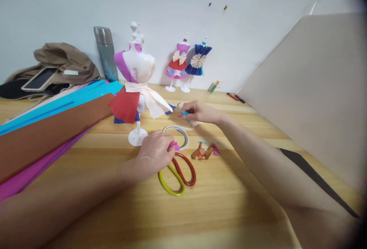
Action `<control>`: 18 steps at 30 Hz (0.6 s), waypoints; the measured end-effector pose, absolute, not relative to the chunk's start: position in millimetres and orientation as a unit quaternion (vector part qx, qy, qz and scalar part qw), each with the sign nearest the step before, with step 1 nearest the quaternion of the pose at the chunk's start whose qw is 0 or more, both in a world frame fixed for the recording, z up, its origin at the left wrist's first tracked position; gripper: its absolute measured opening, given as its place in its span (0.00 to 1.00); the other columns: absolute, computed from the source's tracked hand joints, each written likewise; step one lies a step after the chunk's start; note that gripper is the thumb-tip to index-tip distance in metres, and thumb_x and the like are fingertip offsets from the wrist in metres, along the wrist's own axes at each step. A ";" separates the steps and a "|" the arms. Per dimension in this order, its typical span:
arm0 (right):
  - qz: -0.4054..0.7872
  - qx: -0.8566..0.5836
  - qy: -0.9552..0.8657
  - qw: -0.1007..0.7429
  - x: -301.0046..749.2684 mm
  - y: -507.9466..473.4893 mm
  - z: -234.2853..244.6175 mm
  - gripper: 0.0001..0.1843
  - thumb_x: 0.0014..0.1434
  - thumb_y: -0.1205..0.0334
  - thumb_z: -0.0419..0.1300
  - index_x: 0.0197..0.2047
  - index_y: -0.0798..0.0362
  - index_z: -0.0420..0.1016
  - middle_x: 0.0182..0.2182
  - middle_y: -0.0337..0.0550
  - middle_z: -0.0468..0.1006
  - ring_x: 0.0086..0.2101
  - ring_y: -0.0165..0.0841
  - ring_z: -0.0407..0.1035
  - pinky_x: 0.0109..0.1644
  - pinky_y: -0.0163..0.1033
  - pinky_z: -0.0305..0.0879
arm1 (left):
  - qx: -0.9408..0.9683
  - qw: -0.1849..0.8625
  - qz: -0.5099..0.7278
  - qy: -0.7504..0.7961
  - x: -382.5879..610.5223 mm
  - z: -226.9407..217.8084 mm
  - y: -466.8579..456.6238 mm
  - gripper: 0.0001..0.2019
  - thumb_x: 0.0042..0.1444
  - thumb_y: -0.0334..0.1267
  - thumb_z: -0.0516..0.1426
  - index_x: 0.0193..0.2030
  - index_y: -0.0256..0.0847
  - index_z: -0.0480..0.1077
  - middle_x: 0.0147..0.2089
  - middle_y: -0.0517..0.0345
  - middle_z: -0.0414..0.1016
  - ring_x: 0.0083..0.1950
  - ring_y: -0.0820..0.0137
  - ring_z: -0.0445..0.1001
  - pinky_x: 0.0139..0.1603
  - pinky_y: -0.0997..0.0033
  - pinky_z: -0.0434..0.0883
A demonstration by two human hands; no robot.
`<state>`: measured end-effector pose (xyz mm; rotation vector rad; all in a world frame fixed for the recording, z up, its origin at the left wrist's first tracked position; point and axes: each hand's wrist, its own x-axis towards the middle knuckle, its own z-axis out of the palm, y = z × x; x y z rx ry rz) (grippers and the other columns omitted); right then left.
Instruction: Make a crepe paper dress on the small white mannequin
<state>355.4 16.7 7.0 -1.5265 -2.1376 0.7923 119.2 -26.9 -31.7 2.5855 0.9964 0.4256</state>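
Note:
My left hand (156,151) rests on the wooden table (229,187), its fingers pinched on a small pink piece of paper (173,146), right above a pair of scissors with red and yellow handles (179,174). My right hand (196,112) is closed on a small turquoise piece (185,113) just right of the white mannequin (139,80), which wears purple, red and cream paper. A ring of tape (179,132) lies between my two hands.
Long sheets of brown, blue and magenta paper (51,126) lie at the left. Paper scraps (206,151) sit right of the tape. Two small dressed mannequins (186,63), a metal flask (105,52) and a bag with a phone (51,71) stand near the wall. A beige board (315,88) leans at right.

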 end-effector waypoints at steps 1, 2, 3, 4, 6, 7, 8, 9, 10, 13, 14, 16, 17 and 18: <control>0.291 -0.552 -0.753 0.208 357.6 10.8 6.4 0.10 0.54 0.53 0.63 0.35 0.48 0.82 0.30 0.41 0.80 0.29 0.34 0.71 0.32 0.38 0.66 | 0.898 0.193 0.166 0.358 119.1 -29.8 -26.1 0.11 0.61 0.32 0.53 0.31 0.39 0.76 0.35 0.53 0.79 0.43 0.62 0.75 0.43 0.65 0.69; 0.299 -0.558 -0.743 0.216 359.9 4.6 5.6 0.12 0.55 0.51 0.62 0.36 0.48 0.82 0.28 0.42 0.79 0.28 0.34 0.70 0.31 0.37 0.66 | 0.888 0.216 0.182 0.364 119.1 -28.0 -25.4 0.11 0.61 0.33 0.54 0.31 0.40 0.76 0.34 0.54 0.79 0.43 0.64 0.74 0.43 0.67 0.68; 0.306 -0.564 -0.735 0.221 362.7 -1.6 4.8 0.13 0.55 0.50 0.62 0.36 0.48 0.82 0.27 0.42 0.79 0.27 0.33 0.70 0.30 0.37 0.66 | 0.876 0.236 0.199 0.370 119.2 -26.1 -24.8 0.11 0.60 0.34 0.54 0.30 0.40 0.76 0.33 0.56 0.78 0.41 0.65 0.74 0.43 0.68 0.68; 0.310 -0.570 -0.727 0.224 366.1 -7.9 4.3 0.13 0.55 0.50 0.62 0.36 0.49 0.82 0.27 0.42 0.79 0.27 0.33 0.70 0.30 0.37 0.66 | 0.863 0.259 0.213 0.377 119.3 -24.4 -24.4 0.11 0.60 0.34 0.55 0.29 0.39 0.77 0.31 0.57 0.77 0.39 0.67 0.74 0.41 0.69 0.67; 0.315 -0.582 -0.716 0.220 374.3 -19.8 5.2 0.13 0.52 0.50 0.65 0.35 0.49 0.82 0.29 0.43 0.80 0.28 0.33 0.70 0.30 0.37 0.66 | 0.838 0.311 0.223 0.389 119.3 -21.6 -23.8 0.11 0.59 0.36 0.56 0.29 0.38 0.77 0.28 0.58 0.76 0.34 0.69 0.72 0.36 0.72 0.66; 0.319 -0.588 -0.712 0.212 379.0 -25.3 6.7 0.13 0.51 0.50 0.66 0.34 0.50 0.83 0.30 0.43 0.80 0.27 0.32 0.70 0.30 0.37 0.66 | 0.826 0.341 0.220 0.391 119.2 -20.7 -23.3 0.11 0.58 0.37 0.56 0.29 0.38 0.77 0.27 0.59 0.75 0.32 0.70 0.70 0.34 0.73 0.65; 0.326 -0.592 -0.709 0.201 383.7 -30.6 8.9 0.13 0.49 0.51 0.68 0.35 0.50 0.83 0.29 0.43 0.80 0.26 0.32 0.69 0.29 0.37 0.65 | 0.815 0.371 0.210 0.392 119.0 -20.2 -22.6 0.10 0.57 0.37 0.56 0.30 0.37 0.78 0.26 0.60 0.74 0.30 0.71 0.69 0.31 0.74 0.63; 0.342 -0.595 -0.704 0.182 388.1 -35.5 11.5 0.14 0.48 0.51 0.69 0.36 0.50 0.84 0.28 0.43 0.80 0.24 0.31 0.69 0.27 0.36 0.65 | 0.807 0.400 0.193 0.389 118.7 -20.0 -21.5 0.10 0.56 0.38 0.57 0.31 0.37 0.78 0.25 0.60 0.72 0.29 0.72 0.68 0.29 0.74 0.62; 0.366 -0.597 -0.697 0.156 391.9 -39.8 14.4 0.15 0.48 0.52 0.69 0.38 0.50 0.85 0.26 0.42 0.79 0.22 0.31 0.68 0.25 0.36 0.64 | 0.801 0.426 0.172 0.385 118.3 -20.1 -20.1 0.10 0.55 0.39 0.57 0.31 0.37 0.78 0.23 0.61 0.70 0.27 0.72 0.67 0.28 0.74 0.61; 0.431 -0.609 -0.661 0.083 398.4 -48.7 21.7 0.22 0.49 0.54 0.69 0.48 0.50 0.84 0.25 0.41 0.79 0.19 0.30 0.68 0.21 0.34 0.61 | 0.801 0.467 0.107 0.358 116.7 -19.0 -15.2 0.10 0.52 0.41 0.57 0.30 0.36 0.76 0.21 0.64 0.65 0.24 0.74 0.62 0.25 0.74 0.56; 0.437 -0.614 -0.654 0.071 399.2 -50.0 23.2 0.22 0.49 0.54 0.69 0.49 0.50 0.84 0.27 0.42 0.80 0.19 0.30 0.68 0.20 0.34 0.60 | 0.810 0.467 0.088 0.345 115.6 -17.1 -14.0 0.10 0.51 0.41 0.57 0.27 0.37 0.74 0.21 0.64 0.63 0.24 0.75 0.60 0.25 0.74 0.54; 0.407 -0.619 -0.666 0.085 400.2 -50.2 24.2 0.20 0.49 0.55 0.69 0.46 0.51 0.85 0.29 0.43 0.81 0.20 0.29 0.67 0.20 0.34 0.59 | 0.836 0.451 0.047 0.311 112.1 -9.3 -13.0 0.10 0.49 0.40 0.57 0.22 0.38 0.67 0.20 0.66 0.57 0.24 0.76 0.56 0.25 0.74 0.51; 0.380 -0.621 -0.678 0.104 401.1 -49.1 23.7 0.18 0.49 0.56 0.69 0.44 0.52 0.86 0.29 0.42 0.81 0.20 0.29 0.67 0.21 0.34 0.58 | 0.849 0.439 0.021 0.294 109.5 -3.4 -13.5 0.12 0.48 0.39 0.58 0.19 0.39 0.62 0.20 0.66 0.53 0.24 0.76 0.53 0.25 0.73 0.49; 0.349 -0.623 -0.689 0.125 402.3 -47.3 22.3 0.16 0.50 0.56 0.68 0.42 0.52 0.86 0.28 0.42 0.80 0.21 0.29 0.66 0.22 0.34 0.58 | 0.863 0.428 -0.016 0.269 106.3 3.7 -14.6 0.14 0.47 0.38 0.58 0.17 0.39 0.58 0.20 0.66 0.49 0.24 0.76 0.50 0.24 0.72 0.47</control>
